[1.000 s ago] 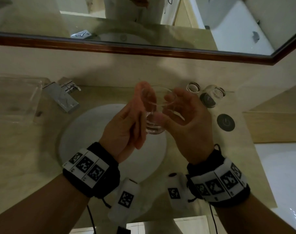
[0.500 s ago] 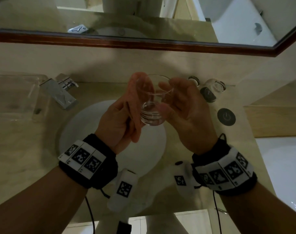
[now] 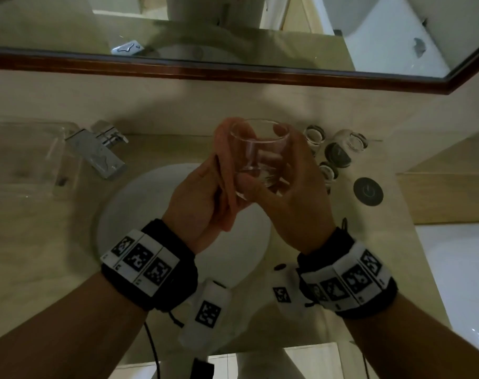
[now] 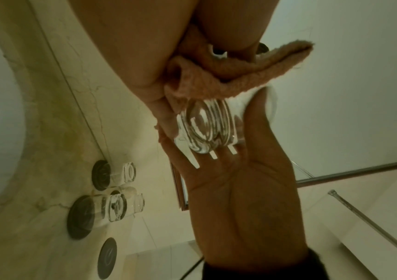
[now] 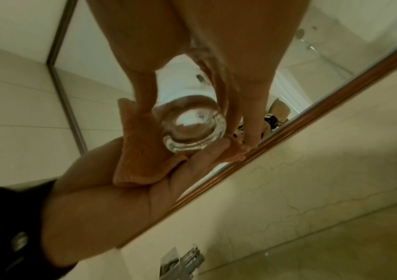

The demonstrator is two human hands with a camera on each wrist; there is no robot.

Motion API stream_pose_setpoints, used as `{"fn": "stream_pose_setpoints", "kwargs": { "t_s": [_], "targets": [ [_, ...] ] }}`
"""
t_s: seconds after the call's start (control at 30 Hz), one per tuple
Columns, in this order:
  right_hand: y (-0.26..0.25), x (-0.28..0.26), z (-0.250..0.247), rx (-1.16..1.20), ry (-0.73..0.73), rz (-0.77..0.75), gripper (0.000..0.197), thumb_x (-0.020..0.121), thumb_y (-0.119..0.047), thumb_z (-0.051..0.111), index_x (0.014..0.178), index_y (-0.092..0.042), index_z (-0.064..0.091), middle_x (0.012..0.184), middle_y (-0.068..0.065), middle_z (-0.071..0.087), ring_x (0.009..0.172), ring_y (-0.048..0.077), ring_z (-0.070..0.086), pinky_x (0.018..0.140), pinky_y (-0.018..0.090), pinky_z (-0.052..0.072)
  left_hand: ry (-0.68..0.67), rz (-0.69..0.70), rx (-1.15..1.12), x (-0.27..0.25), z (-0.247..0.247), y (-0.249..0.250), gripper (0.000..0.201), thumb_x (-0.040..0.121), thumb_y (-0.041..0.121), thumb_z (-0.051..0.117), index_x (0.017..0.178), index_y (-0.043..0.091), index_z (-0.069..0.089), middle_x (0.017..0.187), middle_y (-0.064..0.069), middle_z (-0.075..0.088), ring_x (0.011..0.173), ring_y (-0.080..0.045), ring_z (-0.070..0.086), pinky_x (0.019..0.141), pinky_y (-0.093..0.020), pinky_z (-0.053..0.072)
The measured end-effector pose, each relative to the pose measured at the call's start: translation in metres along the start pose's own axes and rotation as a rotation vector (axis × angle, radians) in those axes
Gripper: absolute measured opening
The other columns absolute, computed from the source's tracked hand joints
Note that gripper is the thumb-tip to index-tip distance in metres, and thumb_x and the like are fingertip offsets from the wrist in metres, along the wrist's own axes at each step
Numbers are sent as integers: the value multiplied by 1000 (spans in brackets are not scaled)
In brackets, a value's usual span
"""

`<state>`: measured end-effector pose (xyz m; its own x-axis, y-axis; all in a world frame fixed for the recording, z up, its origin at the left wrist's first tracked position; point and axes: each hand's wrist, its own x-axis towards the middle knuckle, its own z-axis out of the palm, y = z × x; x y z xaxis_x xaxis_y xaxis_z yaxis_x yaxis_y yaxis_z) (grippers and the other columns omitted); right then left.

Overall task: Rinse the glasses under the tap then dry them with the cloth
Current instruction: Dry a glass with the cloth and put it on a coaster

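Observation:
A clear tumbler glass (image 3: 260,157) is held above the sink basin (image 3: 140,203). My right hand (image 3: 293,184) grips it, thumb near the base and fingers curled round the far side. My left hand (image 3: 202,195) holds a pinkish-orange cloth (image 3: 224,170) and presses it against the glass's left wall. In the left wrist view the cloth (image 4: 228,75) lies folded over the glass (image 4: 212,128), with the right hand (image 4: 240,199) cupped beneath. The right wrist view shows the glass's thick base (image 5: 192,130) beside the cloth (image 5: 140,151).
A chrome tap (image 3: 96,154) stands at the sink's back left, beside a clear tray (image 3: 22,157). Three more glasses (image 3: 356,140) and a dark coaster (image 3: 337,155) sit at the back right. A round dark disc (image 3: 368,191) lies on the counter. A mirror (image 3: 233,31) hangs above.
Both hands lifted the glass a little toward the mirror. The right hand's fingers shifted round the glass while the cloth stayed against its left side.

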<state>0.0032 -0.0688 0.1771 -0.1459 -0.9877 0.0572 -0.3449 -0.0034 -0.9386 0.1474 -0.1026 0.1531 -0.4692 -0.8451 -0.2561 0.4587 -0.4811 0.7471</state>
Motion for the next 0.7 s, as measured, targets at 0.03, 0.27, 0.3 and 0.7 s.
{"fn": "stream_pose_setpoints", "kwargs": {
  "t_s": [0.03,0.27,0.3,0.7],
  "targets": [
    [-1,2,0,-61,54,-53,80,76,-35,85,143,-21,42,115,-16,63,106,0,67,85,23,58,23,-28,-5,0,0,0,42,107,27,35,135,8,59,140,-23,58,126,-38,60,100,-50,53],
    [13,15,-9,-753,179,-436,64,73,-20,82,133,-27,62,119,8,56,99,28,53,82,29,43,127,1,161,4,-4,5,39,107,26,37,111,17,74,105,-5,76,100,-29,67,102,-57,50],
    [16,16,-10,-827,146,-445,67,72,-15,82,133,-29,61,121,7,56,101,30,50,83,29,39,118,22,257,2,-4,4,36,106,30,42,108,16,75,92,-1,75,87,-25,67,91,-53,57],
    [2,23,-18,-179,-254,185,81,82,-66,62,145,-23,34,123,1,60,98,20,69,80,39,60,8,35,205,-5,-12,13,42,93,25,57,112,-13,63,74,-15,72,53,-16,68,66,-28,59]
  ]
}}
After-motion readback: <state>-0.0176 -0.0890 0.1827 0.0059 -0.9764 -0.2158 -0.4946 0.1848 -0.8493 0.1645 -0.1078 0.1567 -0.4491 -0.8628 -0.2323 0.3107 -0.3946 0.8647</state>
